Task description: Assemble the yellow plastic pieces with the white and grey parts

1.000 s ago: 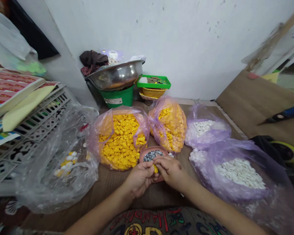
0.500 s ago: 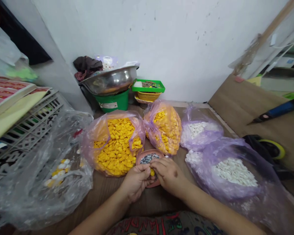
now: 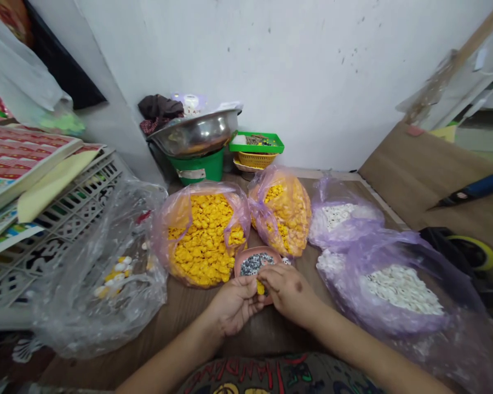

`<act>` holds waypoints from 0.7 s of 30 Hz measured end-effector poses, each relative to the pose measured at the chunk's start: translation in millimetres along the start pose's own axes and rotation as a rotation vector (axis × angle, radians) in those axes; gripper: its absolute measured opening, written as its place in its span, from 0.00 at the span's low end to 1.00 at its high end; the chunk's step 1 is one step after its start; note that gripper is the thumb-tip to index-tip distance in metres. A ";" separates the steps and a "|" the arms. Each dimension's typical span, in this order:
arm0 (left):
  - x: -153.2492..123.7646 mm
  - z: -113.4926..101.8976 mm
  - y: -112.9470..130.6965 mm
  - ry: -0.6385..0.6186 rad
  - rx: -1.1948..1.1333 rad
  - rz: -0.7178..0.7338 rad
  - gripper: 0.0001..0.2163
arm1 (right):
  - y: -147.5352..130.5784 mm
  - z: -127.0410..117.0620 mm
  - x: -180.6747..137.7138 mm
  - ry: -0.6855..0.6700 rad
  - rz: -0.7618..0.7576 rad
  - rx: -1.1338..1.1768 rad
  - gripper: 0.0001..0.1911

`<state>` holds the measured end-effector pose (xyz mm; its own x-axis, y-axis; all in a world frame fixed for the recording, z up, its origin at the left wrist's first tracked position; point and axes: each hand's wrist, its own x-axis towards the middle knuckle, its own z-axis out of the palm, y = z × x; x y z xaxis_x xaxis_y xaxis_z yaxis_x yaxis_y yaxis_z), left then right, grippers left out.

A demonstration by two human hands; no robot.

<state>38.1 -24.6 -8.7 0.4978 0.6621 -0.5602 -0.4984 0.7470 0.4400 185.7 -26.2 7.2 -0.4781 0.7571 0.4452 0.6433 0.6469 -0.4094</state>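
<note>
A small yellow piece [image 3: 260, 287] is pinched in the fingers of my left hand [image 3: 235, 307], palm turned up. My right hand [image 3: 291, 291] comes in from the other side with its fingers bent together over the same piece; whatever lies in its fingertips is hidden. Both hands hover over the near side of a pinkish-brown dish [image 3: 239, 259], which carries many tiny grey, black and white bits [image 3: 254, 264]. Just beyond, to the left, an open translucent bag [image 3: 161, 241] is full of similar yellow pieces [image 3: 207, 235].
Another bag of yellow pieces [image 3: 291, 219] stands behind the dish. Purple bags with white pieces [image 3: 402, 290] lie on the right. A clear bag [image 3: 86, 323] with a few yellow and white pieces is at left, beside a grey plastic crate [image 3: 94, 191]. A metal basin [image 3: 197, 131] sits at the back.
The view has shifted slightly, so everything appears a little further right. My hands stay together over the dish, still around the yellow piece.
</note>
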 end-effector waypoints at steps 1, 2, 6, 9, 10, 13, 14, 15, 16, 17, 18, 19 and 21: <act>-0.4 0.3 0.4 -0.005 -0.001 0.008 0.05 | -1.4 0.3 -0.8 0.011 -0.006 -0.029 0.10; -0.6 0.7 0.9 -0.011 -0.004 0.015 0.05 | -2.6 0.8 -1.8 0.024 -0.016 -0.064 0.11; 0.5 2.0 2.3 -0.048 -0.009 0.024 0.05 | -5.1 3.6 -5.9 0.052 -0.071 -0.184 0.14; 3.5 -0.1 2.3 -0.030 -0.025 0.037 0.03 | -5.6 5.5 -5.7 -0.018 -0.074 -0.207 0.16; 4.5 -1.2 2.4 -0.009 -0.036 0.047 0.03 | -5.1 6.1 -4.7 -0.047 -0.071 -0.202 0.16; 6.0 -4.4 4.8 0.049 -0.066 0.081 0.02 | 2.6 8.0 2.0 -0.095 -0.104 -0.110 0.17; 5.8 -5.2 6.4 0.066 -0.072 0.089 0.02 | 8.4 8.3 5.6 -0.092 -0.108 -0.060 0.18; 5.2 -5.7 8.2 0.086 -0.078 0.096 0.03 | 16.3 8.4 9.9 -0.064 -0.077 -0.016 0.19; 4.5 -6.0 10.2 0.108 -0.082 0.105 0.04 | 26.1 8.2 15.0 -0.018 -0.015 0.014 0.19; 3.6 -6.0 12.1 0.131 -0.084 0.116 0.05 | 37.7 7.8 20.7 0.047 0.075 0.022 0.20; 2.6 -5.9 13.9 0.152 -0.086 0.129 0.06 | 50.4 7.3 26.7 0.134 0.219 0.007 0.18; 1.7 -5.7 15.3 0.165 -0.087 0.140 0.06 | 63.6 6.8 32.8 0.184 0.301 -0.009 0.17; 0.2 -5.3 17.1 0.164 -0.089 0.156 0.05 | 88.4 6.3 43.4 0.233 0.388 -0.010 0.11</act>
<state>25.9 -12.0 -5.0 0.2919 0.7449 -0.5999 -0.6246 0.6235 0.4703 218.1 64.4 -14.7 -0.0538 0.9019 0.4285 0.7544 0.3179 -0.5744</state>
